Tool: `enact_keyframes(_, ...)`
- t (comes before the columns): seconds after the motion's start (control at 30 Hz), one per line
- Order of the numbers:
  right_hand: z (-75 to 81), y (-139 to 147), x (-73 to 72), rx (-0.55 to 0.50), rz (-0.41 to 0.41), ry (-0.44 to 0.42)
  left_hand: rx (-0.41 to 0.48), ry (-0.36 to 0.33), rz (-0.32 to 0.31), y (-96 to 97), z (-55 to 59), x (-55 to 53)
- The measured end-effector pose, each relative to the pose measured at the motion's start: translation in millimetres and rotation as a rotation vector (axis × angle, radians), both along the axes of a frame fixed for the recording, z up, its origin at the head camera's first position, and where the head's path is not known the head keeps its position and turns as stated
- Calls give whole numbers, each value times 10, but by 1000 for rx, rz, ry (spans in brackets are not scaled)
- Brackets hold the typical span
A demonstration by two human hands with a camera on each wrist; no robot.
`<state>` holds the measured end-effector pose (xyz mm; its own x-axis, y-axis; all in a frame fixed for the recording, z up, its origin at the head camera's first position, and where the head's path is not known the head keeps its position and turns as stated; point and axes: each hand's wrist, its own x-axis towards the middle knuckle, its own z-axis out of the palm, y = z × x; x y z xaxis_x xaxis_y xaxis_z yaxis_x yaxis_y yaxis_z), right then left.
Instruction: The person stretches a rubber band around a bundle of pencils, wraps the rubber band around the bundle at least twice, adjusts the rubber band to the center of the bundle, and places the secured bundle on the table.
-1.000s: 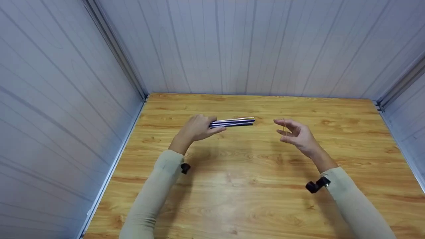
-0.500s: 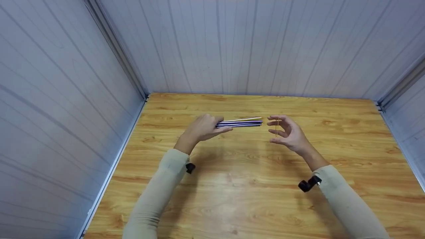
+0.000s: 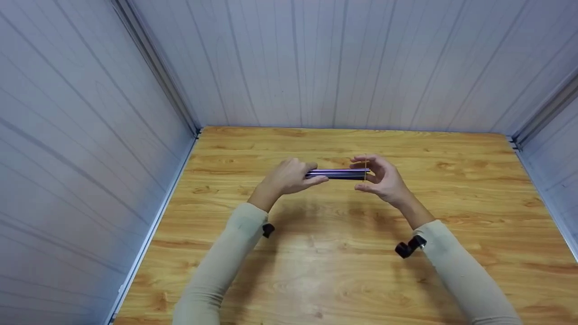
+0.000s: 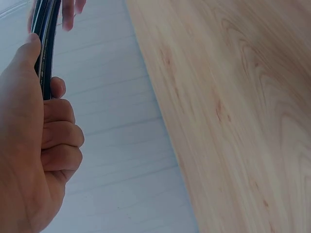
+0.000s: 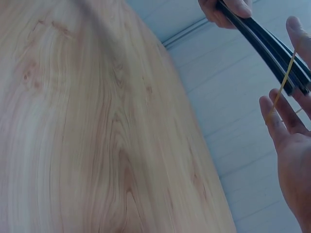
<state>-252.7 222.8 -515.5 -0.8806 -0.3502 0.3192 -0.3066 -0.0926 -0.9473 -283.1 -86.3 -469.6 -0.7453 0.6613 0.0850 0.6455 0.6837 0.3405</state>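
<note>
My left hand (image 3: 289, 176) grips a bundle of slim, dark, glossy pencils (image 3: 338, 174) by one end, above the table. In the left wrist view, curled fingers (image 4: 62, 133) and the thumb hold the pencils (image 4: 46, 60), which bear small print. My right hand (image 3: 387, 181) is spread at the bundle's free end. A thin yellow rubber band (image 3: 365, 162) stretches across its fingers and thumb. In the right wrist view the pencil tips (image 5: 286, 82) reach into the loop of the rubber band (image 5: 288, 73), between the spread fingers. Whether they touch the band is hard to tell.
A wood-grain tabletop (image 3: 316, 266) lies below both hands. A pale panelled wall (image 3: 316, 67) stands behind it, with another wall (image 3: 81, 158) on the left and one (image 3: 557, 149) on the right. Each sleeve carries a small black mount (image 3: 408, 247).
My left hand has moved right with the pencils, and my right hand has moved left, spreading its fingers and widening the rubber band. The pencils' free end now lies within the band.
</note>
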Motion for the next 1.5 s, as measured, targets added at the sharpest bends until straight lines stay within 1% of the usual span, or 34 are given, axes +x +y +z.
enact_keyframes(0.13,-3,-79,-11,2,14,45,-7,-5,-4,51,-6,2)
enact_keyframes(0.2,-4,-116,-12,7,19,59,-19,8,-6,70,-16,7)
enact_keyframes(0.3,5,-152,-5,45,-9,77,-42,25,-15,93,-47,19)
enact_keyframes(0.43,43,-178,1,94,-34,84,-108,42,-31,107,-114,34)
enact_keyframes(0.53,79,-195,-13,93,-14,98,-163,58,-37,108,-167,47)
enact_keyframes(0.7,154,-212,-48,51,25,166,-193,34,-52,110,-254,82)
enact_keyframes(0.8,196,-208,-56,22,44,191,-189,7,-62,118,-306,103)
enact_keyframes(0.87,214,-210,-48,16,56,197,-180,-4,-56,117,-336,106)
enact_keyframes(0.93,225,-219,-24,24,69,212,-160,-20,-27,108,-358,98)
enact_keyframes(1.03,237,-259,44,26,120,261,-137,-29,45,77,-383,64)
enact_keyframes(1.17,241,-338,125,19,229,387,-115,-36,164,25,-405,18)
enact_keyframes(1.23,248,-377,144,26,259,468,-85,-61,201,13,-412,6)
enact_keyframes(1.3,257,-415,150,45,239,558,-36,-105,222,12,-421,4)
enact_keyframes(1.33,264,-433,158,64,212,603,2,-133,232,16,-425,7)
enact_keyframes(1.43,273,-483,196,136,88,727,162,-238,280,34,-447,24)
enact_keyframes(1.5,270,-513,236,180,10,775,291,-287,328,52,-468,34)
